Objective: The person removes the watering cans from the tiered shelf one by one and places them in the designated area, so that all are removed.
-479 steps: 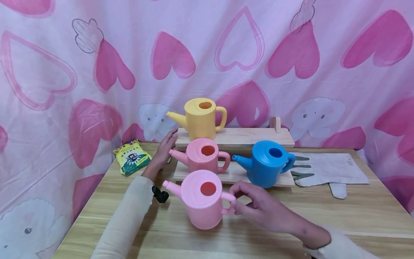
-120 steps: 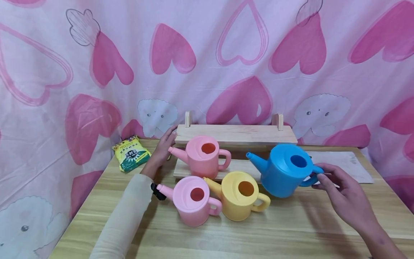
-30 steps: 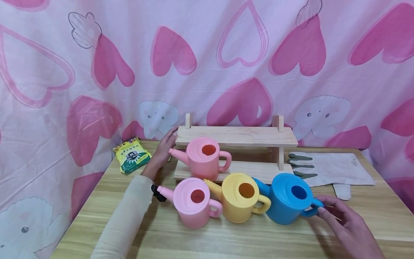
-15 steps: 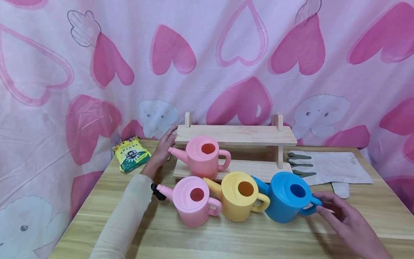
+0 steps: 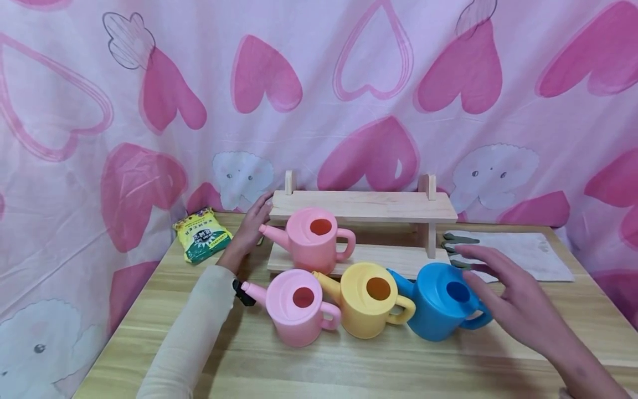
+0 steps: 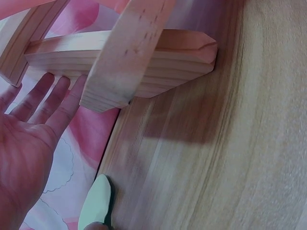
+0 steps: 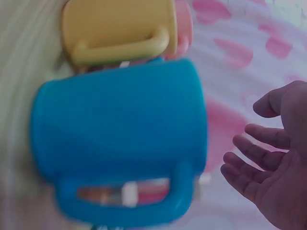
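My right hand [image 5: 518, 307] hovers over the handle side of the blue watering can [image 5: 436, 307], fingers spread and holding nothing. In the right wrist view that hand [image 7: 273, 148] is clear of the blue can [image 7: 120, 124]. On the table, the blue can stands at the right of a row with a yellow watering can [image 5: 366, 310] and a light pink watering can [image 5: 294, 316]. A darker pink watering can [image 5: 311, 246] sits on the lower board of a two-tier wooden shelf [image 5: 364, 205]. My left hand [image 5: 251, 227] rests, fingers extended, at the shelf's left end.
A yellow-green packet [image 5: 201, 235] lies at the table's back left. Grey-white gloves [image 5: 523, 255] with dark green fingertips lie at the back right, partly behind my right hand. Beside the shelf is a pale green flat object [image 6: 96, 201]. A heart-patterned curtain hangs behind.
Light pink, yellow and blue cans have come forward onto the table, the latter two from the shelf. Just now my right hand let go of the blue handle and rose leftward.
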### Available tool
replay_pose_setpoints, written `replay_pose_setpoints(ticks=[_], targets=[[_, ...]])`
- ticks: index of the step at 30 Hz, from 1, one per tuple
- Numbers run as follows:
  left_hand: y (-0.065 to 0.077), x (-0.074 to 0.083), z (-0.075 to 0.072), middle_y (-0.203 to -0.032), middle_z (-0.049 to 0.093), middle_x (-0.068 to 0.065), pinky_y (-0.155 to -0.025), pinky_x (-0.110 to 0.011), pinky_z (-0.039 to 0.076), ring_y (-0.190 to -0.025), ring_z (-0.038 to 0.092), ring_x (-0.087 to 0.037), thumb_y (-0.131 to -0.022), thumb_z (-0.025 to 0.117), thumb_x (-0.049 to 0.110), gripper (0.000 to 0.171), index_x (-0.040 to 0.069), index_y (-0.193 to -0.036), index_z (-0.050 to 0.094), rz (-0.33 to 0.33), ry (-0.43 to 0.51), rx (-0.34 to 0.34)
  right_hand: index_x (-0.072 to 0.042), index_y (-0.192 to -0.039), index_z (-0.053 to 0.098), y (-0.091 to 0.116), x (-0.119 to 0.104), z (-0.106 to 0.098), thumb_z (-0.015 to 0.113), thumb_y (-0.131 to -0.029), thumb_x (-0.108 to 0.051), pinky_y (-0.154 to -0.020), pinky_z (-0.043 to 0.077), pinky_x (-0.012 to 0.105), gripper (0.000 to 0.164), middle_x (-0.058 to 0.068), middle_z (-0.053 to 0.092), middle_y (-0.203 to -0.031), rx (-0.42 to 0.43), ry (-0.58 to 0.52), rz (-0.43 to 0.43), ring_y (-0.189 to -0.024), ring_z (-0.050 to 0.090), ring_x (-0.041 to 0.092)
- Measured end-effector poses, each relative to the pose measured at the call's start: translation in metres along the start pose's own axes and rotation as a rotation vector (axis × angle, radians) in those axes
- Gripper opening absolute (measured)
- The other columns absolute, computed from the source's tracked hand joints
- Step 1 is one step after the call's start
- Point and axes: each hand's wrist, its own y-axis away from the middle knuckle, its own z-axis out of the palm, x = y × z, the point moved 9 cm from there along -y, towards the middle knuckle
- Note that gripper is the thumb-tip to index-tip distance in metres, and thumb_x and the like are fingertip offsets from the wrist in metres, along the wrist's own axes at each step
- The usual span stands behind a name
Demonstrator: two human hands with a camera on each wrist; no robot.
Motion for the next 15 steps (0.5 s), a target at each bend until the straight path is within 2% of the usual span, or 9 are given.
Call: replay_pose_setpoints(ticks=[3, 5, 11, 15], targets=[[0.0, 0.0, 0.0, -0.168, 0.024, -0.009, -0.12, -0.057, 0.024, -0.151, 0.026, -0.033, -0.11, 0.039, 0.051, 0.068, 0.016, -0.165, 0.023, -0.001, -0.005, 0.001, -0.018, -0.15, 0.053, -0.017, -0.022, 0.004, 0.07, -0.099, -0.014, -0.071, 0.062, 0.038, 0.053, 0.015, 0.058, -0.141, -0.036, -0.01, -0.049, -0.113, 0.063, 0.043], [0.0, 0.0, 0.0, -0.168, 0.024, -0.009, -0.12, -0.057, 0.024, -0.151, 0.026, -0.033, -0.11, 0.039, 0.051, 0.068, 0.016, -0.165, 0.023, -0.005, -0.014, 0.003, -0.016, -0.148, 0.055, -0.029, -0.035, 0.008, 0.069, -0.1, -0.015, -0.077, 0.062, 0.042, 0.05, 0.013, 0.06, -0.14, -0.067, -0.012, -0.077, -0.114, 0.064, 0.039], [0.0, 0.001, 0.0, -0.167, 0.025, -0.008, -0.119, -0.057, 0.025, -0.15, 0.027, -0.033, -0.109, 0.04, 0.051, 0.067, 0.016, -0.165, 0.024, 0.002, -0.007, 0.004, -0.009, -0.143, 0.058, -0.064, -0.062, 0.03, 0.067, -0.102, -0.019, -0.087, 0.059, 0.049, 0.042, 0.011, 0.064, -0.134, -0.239, -0.042, -0.13, -0.114, 0.065, 0.031], [0.0, 0.002, 0.0, -0.167, 0.026, -0.008, -0.119, -0.057, 0.025, -0.15, 0.027, -0.032, -0.11, 0.039, 0.049, 0.066, 0.016, -0.165, 0.024, 0.015, 0.0, 0.002, -0.006, -0.139, 0.062, -0.082, -0.073, 0.046, 0.069, -0.101, -0.017, -0.088, 0.059, 0.045, 0.04, 0.01, 0.067, -0.129, -0.336, -0.06, -0.154, -0.111, 0.067, 0.028]])
